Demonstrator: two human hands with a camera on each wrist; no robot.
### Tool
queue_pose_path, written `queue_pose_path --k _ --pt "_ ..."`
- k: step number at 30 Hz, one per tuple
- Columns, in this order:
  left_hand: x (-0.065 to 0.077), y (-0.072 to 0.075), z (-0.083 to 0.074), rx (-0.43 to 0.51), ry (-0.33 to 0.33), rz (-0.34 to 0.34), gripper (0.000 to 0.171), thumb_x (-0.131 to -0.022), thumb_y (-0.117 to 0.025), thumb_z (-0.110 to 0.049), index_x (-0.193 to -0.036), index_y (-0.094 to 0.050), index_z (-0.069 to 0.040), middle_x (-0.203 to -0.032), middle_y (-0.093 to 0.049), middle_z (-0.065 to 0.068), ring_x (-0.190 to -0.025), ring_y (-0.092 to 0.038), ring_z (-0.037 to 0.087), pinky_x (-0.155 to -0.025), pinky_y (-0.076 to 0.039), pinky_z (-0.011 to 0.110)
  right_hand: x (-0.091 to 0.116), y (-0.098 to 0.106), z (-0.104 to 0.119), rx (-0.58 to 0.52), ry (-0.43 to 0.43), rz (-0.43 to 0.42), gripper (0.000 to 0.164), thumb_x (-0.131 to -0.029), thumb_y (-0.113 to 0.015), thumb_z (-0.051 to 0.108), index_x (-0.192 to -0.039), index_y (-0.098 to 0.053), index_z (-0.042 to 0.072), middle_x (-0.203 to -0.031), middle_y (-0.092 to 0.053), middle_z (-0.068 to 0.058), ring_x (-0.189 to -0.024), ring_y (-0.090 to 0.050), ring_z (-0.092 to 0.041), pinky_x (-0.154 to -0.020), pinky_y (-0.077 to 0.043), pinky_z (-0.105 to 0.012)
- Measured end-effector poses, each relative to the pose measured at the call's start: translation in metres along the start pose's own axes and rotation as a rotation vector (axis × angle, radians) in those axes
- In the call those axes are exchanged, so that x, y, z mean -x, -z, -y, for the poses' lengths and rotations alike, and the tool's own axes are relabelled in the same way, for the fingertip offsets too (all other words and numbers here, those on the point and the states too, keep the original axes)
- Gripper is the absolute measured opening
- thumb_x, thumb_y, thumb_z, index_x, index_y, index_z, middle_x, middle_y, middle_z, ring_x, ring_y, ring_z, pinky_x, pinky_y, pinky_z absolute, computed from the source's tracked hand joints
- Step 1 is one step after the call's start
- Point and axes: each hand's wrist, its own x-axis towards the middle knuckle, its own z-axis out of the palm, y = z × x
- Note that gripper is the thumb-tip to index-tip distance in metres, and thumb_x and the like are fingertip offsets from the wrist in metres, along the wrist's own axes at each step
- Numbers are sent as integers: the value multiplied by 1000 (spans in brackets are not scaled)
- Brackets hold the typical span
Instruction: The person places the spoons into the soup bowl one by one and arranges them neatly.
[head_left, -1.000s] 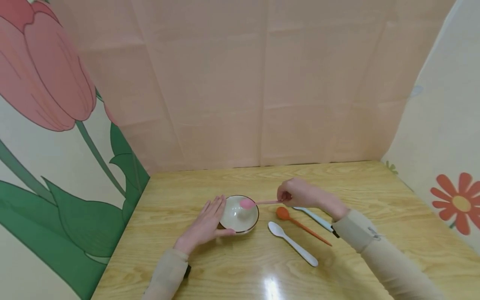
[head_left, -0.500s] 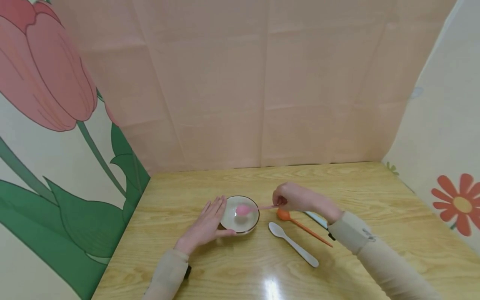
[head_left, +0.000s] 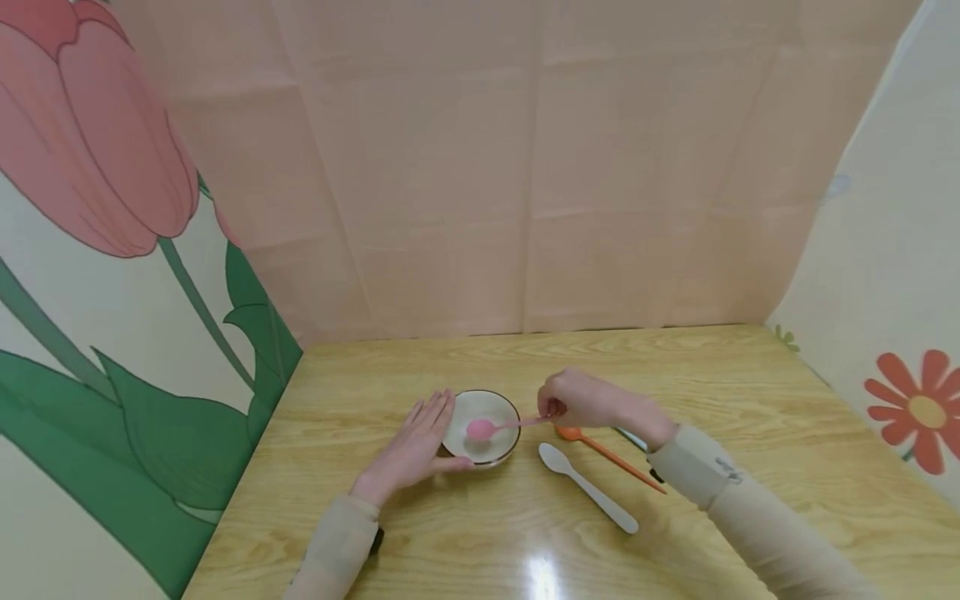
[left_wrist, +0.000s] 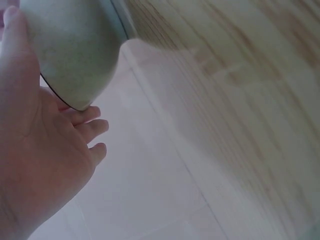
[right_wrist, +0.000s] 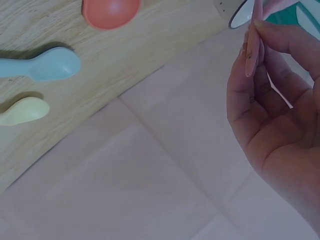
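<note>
A pale round bowl (head_left: 495,405) with a dark rim stands on the wooden table. My left hand (head_left: 408,450) rests against its left side, fingers straight along the rim and thumb reaching along the near side. In the left wrist view the palm faces the bowl (left_wrist: 75,50) and the fingertips show past its rim. My right hand (head_left: 583,398) pinches a pink spoon (head_left: 481,430) by its handle. The spoon's head is over the inside of the bowl, its handle crossing the right rim. In the right wrist view thumb and fingertips meet on the pink handle (right_wrist: 252,52).
Right of the bowl lie a white spoon (head_left: 588,490) and an orange spoon (head_left: 615,457). A light blue spoon (right_wrist: 55,64) is mostly hidden under the right arm in the head view. Beyond it lies a pale yellow spoon (right_wrist: 27,110). A pink cloth backdrop (head_left: 420,208) hangs behind the table.
My right hand has moved left and slightly toward me, carrying the pink spoon's head further across the bowl. The left hand and bowl have stayed in place.
</note>
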Motion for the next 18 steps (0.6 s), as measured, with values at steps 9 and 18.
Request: queue_pose_path --k 9,18 --pt "-2 0 1 -11 -1 0 113 -74 -41 -80 -150 -11 -1 -158 -8 13 -148 -9 26 -122 -11 46 -6 -5 4 -6 3 1 14 -70 -68 -4 -73 -67 10 -67 -59 4 -61 -48 -3 -53 -40 -12" --pt "-2 -1 0 -13 2 -4 115 -73 -40 -82 -150 -12 -1 -158 -7 13 -147 -10 28 -121 -11 48 -12 -12 6 -27 -11 34 13 -70 -67 -4 -74 -67 9 -66 -59 6 -61 -47 0 -52 -42 -11"
